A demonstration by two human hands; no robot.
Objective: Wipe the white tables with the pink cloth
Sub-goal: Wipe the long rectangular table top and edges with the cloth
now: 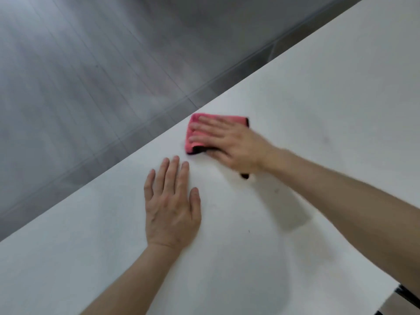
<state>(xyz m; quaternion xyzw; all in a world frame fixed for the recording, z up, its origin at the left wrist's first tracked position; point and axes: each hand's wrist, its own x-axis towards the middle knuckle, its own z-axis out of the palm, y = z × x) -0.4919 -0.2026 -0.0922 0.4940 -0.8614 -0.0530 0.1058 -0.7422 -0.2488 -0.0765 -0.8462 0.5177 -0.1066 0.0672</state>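
Cloth (193,117) — pink, folded — lies under flat right hand (229,144); left hand (171,208) flat on smooth white table (318,87).

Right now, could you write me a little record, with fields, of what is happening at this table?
surface: white table, with faint marks
cloth: pink cloth, dark-edged, flat near the table's far edge
right hand: flat on the cloth, fingers straight, pressing it
left hand: flat on bare table, holds nothing
beyond: grey floor

Bare forearms lead to bare left hand (171,212) and right hand (229,144).
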